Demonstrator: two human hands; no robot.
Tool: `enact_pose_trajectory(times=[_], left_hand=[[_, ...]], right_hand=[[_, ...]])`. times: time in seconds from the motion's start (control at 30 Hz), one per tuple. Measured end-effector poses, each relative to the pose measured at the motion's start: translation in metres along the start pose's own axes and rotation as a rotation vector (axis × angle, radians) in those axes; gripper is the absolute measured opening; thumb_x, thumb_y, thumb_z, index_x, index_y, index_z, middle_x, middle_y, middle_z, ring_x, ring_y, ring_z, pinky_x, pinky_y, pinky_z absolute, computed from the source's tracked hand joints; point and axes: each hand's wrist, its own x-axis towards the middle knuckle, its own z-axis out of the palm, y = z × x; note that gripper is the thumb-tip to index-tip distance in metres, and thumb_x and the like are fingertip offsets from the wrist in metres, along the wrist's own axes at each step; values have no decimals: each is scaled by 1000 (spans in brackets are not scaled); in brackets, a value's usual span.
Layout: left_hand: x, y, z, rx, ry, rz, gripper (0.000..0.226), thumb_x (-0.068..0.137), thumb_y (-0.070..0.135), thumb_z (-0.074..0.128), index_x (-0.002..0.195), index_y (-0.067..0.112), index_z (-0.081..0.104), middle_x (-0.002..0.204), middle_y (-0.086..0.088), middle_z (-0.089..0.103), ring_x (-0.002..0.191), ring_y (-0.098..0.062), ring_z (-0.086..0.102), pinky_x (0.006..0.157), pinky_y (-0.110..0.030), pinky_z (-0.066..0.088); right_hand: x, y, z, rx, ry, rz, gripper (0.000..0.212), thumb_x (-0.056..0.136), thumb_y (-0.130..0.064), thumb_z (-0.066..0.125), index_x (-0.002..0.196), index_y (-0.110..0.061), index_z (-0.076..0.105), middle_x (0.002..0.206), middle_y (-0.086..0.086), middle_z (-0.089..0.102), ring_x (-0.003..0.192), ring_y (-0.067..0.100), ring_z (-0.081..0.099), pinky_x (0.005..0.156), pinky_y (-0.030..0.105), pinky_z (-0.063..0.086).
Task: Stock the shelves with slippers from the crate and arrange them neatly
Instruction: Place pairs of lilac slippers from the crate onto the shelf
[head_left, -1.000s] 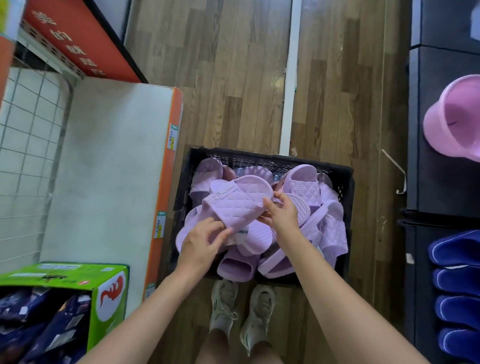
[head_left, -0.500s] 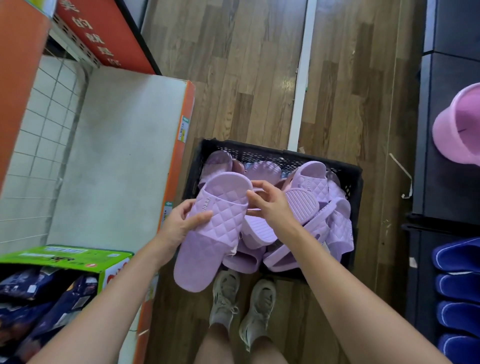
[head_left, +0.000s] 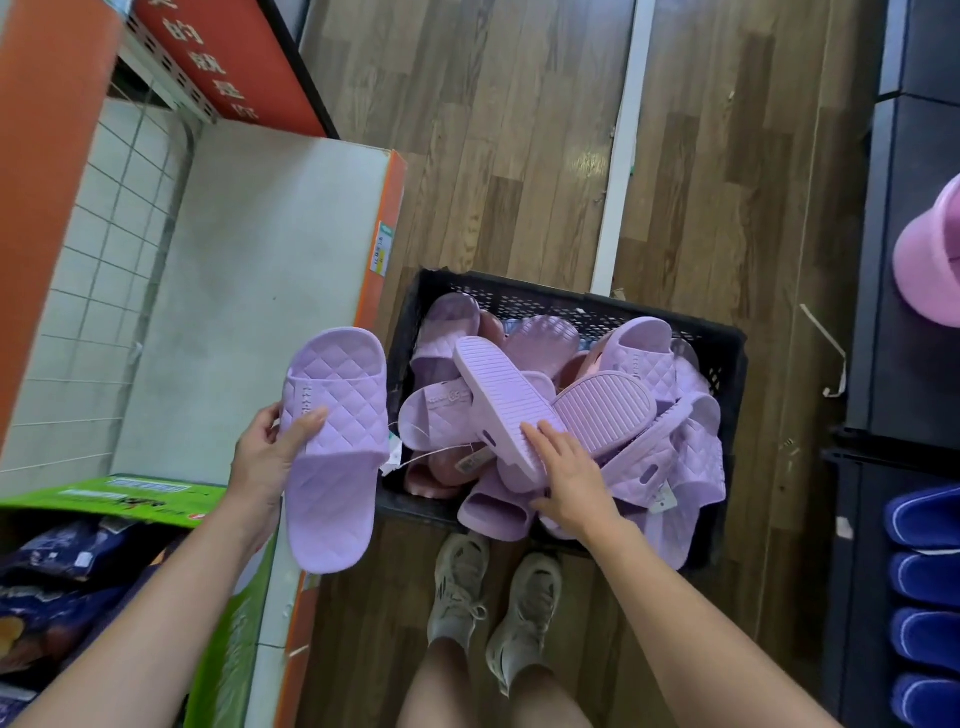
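Bottom centre: pale trainers (head_left: 457, 592) on wood floor (head_left: 493, 156), toes close to the near side of a black crate (head_left: 571, 306).

Lower left: green carton (head_left: 130, 491) holding dark packets.

Left of centre: left hand (head_left: 262, 462) curled round one quilted lilac slipper (head_left: 332, 467), thumb across the strap. Held clear of the crate and over the pale shelf (head_left: 249, 270), apparently ready for placing.

Right of centre: right hand (head_left: 571, 480) fairly flat, fingers straight on the ribbed sole of an upturned slipper (head_left: 498, 400), nothing gripped. Probably reaching for the mate, judging by the string (head_left: 431, 457) and tag trailing between the two.

Crate heaped with jumbled lilac slippers (head_left: 644, 358), several sole-up.

Right edge: blue slippers (head_left: 924, 571) in a row, with a pink basin (head_left: 930, 260) above them.
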Motion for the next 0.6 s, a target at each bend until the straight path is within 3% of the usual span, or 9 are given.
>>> enact_pose_trajectory(times=[0.07,0.17,0.27,0.37,0.5,0.6], left_hand=[[-3,-1,1,-4,-3,-4,52,58,35,74,105,15,60,100,-7,67,76,-16,64,60,-22,52],[-10,1,3,1,-18,11,74,49,41,76,113,8,58,101,-8,67,79,-18,64,62,-22,53],[-18,10,7,10,-60,43,68,58,31,78,116,4,56,107,-13,66,81,-19,64,60,-18,54],[-30,28,11,14,-125,68,56,58,27,80,107,12,58,104,-9,66,76,-12,66,59,-18,54],[-49,62,19,37,-259,78,74,44,44,80,105,12,56,98,-5,68,74,-9,67,58,-21,53],[-66,92,29,70,-391,77,98,35,55,87,113,7,54,102,-8,69,83,-18,68,63,-25,54]], right_hand=[[-3,0,1,157,134,26,72,78,-3,59,143,-19,32,146,7,36,130,28,37,100,37,37],[-7,-5,-15,267,337,95,47,82,-5,53,128,-16,52,108,10,63,95,30,58,77,37,43],[-11,-9,-48,313,475,174,19,89,-14,50,106,-13,58,76,6,56,71,26,51,63,32,35],[-24,-8,-84,350,519,171,15,91,-22,51,105,-20,57,83,-2,59,79,21,54,65,34,40],[-49,-12,-131,543,492,40,5,89,-31,59,92,-28,58,73,-9,57,72,11,53,65,29,39],[-70,-21,-171,631,512,-41,10,89,-28,60,79,-26,60,57,-9,43,55,6,37,57,25,31]])
